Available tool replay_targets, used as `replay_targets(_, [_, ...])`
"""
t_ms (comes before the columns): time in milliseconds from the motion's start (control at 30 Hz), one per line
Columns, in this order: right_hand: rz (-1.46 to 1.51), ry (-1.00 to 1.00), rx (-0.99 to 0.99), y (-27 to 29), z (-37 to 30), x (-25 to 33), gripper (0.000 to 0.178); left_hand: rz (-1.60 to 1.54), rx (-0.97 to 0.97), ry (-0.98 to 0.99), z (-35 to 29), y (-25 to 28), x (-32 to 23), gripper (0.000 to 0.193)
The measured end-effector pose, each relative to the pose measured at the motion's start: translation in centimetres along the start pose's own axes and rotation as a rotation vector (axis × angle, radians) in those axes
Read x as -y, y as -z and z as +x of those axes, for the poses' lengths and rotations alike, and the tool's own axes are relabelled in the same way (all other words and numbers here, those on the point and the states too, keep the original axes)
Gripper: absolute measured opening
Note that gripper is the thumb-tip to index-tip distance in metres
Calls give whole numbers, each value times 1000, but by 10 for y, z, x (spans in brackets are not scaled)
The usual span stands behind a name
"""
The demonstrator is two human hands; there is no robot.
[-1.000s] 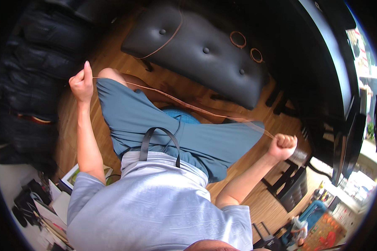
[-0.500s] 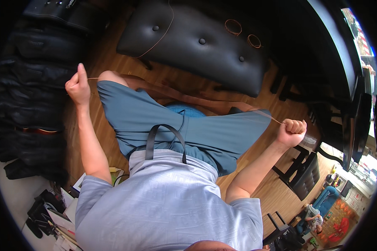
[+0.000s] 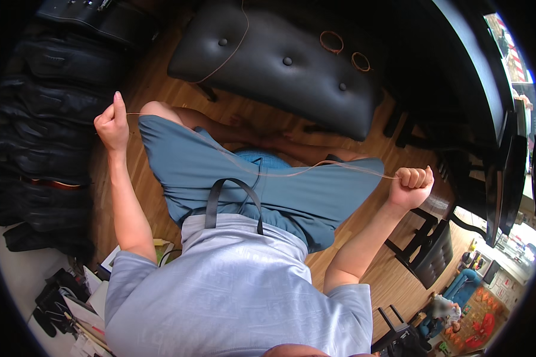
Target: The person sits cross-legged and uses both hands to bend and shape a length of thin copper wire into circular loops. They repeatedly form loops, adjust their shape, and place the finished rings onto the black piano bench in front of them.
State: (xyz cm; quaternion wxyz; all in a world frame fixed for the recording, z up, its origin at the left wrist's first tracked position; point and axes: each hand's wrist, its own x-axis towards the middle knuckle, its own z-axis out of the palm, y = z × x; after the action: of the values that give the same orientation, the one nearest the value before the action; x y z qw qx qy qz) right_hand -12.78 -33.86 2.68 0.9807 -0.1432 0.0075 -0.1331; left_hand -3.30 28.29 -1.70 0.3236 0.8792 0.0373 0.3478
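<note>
Between my two hands runs a thin copper-coloured wire [image 3: 274, 174], hanging in a loose, wavy curve over my lap. My left hand [image 3: 112, 123] is closed on one end, its thumb pointing up, out beside my left knee. On the other side my right hand [image 3: 412, 185] grips the opposite end in a fist, past my right knee. A longer piece of similar wire [image 3: 228, 58] trails across the black padded bench [image 3: 262, 77] in front of me. Two coils, a larger wire coil [image 3: 323, 47] and a smaller wire coil [image 3: 353, 64], rest on the bench's right part.
Black padded cases [image 3: 53, 119] stand in a row at the left. Wooden floor [image 3: 110, 196] surrounds my seat. To the right are a black chair [image 3: 432, 253] and a dark desk-like structure [image 3: 488, 77]. Another person [image 3: 445, 310] sits far off at lower right.
The wire has gone from stretched nearly straight to slack, now sagging over my lap. My right hand has come slightly inward; my left hand has barely moved.
</note>
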Motion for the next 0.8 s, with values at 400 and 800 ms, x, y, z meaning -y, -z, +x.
replay_targets(400, [9,99,16,-16,9,4,48,-20,69,-13,2,-2,-3,42])
replay_targets(800, [85,193,53,5,5,24,47,-28,86,-24,1,-7,10,45])
